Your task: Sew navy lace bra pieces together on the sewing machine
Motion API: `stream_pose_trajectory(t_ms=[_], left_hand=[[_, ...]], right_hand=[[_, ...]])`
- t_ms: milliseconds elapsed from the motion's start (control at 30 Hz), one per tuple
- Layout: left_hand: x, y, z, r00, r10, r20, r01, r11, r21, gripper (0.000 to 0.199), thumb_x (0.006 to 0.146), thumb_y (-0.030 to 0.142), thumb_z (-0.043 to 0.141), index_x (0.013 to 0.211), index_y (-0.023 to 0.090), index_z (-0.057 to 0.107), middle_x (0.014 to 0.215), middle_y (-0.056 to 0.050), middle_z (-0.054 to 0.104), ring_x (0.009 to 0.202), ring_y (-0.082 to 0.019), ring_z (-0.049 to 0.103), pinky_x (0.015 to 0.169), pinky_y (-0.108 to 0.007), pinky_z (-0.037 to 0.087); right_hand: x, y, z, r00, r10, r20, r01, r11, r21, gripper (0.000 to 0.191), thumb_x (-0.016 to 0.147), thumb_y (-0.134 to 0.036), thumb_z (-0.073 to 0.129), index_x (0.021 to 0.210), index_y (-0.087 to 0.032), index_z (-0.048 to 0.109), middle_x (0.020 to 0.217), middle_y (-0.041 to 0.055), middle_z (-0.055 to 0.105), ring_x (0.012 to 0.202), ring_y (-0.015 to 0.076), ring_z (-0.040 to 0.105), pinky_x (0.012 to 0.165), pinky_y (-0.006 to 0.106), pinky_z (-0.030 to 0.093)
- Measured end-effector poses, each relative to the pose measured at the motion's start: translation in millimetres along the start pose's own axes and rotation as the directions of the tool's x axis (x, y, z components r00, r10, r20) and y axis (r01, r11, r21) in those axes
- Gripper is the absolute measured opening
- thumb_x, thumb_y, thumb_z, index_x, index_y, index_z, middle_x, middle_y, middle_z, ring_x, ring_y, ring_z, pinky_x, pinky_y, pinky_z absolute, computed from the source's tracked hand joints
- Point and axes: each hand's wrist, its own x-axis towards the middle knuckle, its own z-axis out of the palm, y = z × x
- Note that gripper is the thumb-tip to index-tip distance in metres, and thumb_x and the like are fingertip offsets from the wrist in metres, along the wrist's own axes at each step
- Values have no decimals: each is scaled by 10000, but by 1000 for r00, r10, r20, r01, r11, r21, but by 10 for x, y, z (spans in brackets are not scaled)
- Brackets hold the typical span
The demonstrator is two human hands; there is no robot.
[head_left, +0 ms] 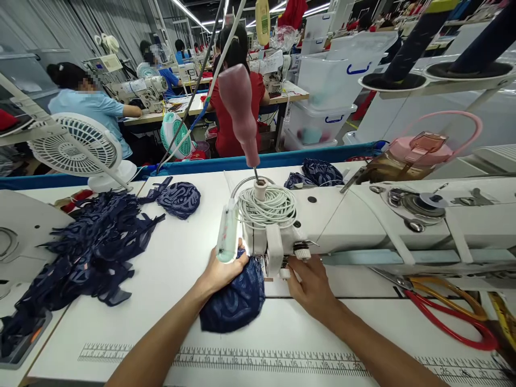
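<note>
Left hand (226,270) holding navy fabric piece (236,303) by upper edge, thumb and fingers close together. Piece flat on tabletop (161,317), just left of needle area of sewing machine (346,215). Right hand (312,282) at other side of needle area, fingers curled, tips partly hidden; cannot tell if gripping. Scissors (404,282) farther right. Navy strip heap (92,242) far left. Ruler marking (242,359) along near edge.

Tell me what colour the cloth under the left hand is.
The cloth is navy blue with lighter swirls, clearest in the head view.
</note>
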Motion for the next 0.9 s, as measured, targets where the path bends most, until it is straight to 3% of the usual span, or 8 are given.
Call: stream_pose_trajectory(t_ms=[367, 433, 533, 667, 900], left_hand=[[-27, 30, -9, 997, 34, 64, -46, 980, 191, 187, 735, 280, 546, 608, 213, 427, 596, 36, 431, 598, -141, 389, 577, -245, 288], [-45, 32, -6, 997, 31, 68, -45, 977, 210, 189, 755, 294, 538, 620, 214, 433, 603, 32, 438, 599, -143, 388, 577, -246, 289], [-69, 56, -1, 998, 24, 65, -38, 976, 216, 185, 773, 310, 534, 638, 214, 452, 628, 25, 467, 621, -150, 418, 584, -241, 321], [-79, 113, 4, 999, 13, 34, -20, 980, 199, 152, 778, 297, 528, 659, 215, 483, 652, 20, 506, 653, -157, 466, 589, -233, 361], [-36, 173, -31, 1000, 1, 5, -2, 988, 157, 71, 768, 271, 536, 765, 214, 578, 765, 1, 645, 776, -178, 581, 666, -235, 432]], right_hand=[[27, -25, -17, 1000, -20, 3, 20, 999, -39, 197, 916, -63, 433, 991, -196, 557, 793, 30, 597, 633, 144, 520, 563, 277, 359], [9, -40, -11, 999, -48, 14, 48, 998, -37, 186, 903, -59, 453, 971, -193, 563, 816, 42, 606, 672, 153, 539, 615, 290, 390], [-40, -84, 8, 985, -114, 132, 119, 993, -23, 167, 906, -80, 483, 941, -190, 604, 816, 50, 608, 727, 167, 554, 732, 333, 419], [-111, -135, 40, 923, -153, 352, 188, 980, -68, 260, 948, -145, 447, 1130, -182, 628, 747, 52, 601, 743, 196, 544, 808, 396, 417], [-147, -107, 81, 905, -108, 413, 157, 984, -87, 283, 951, -162, 449, 1176, -154, 621, 827, 87, 643, 828, 226, 569, 839, 418, 421]])
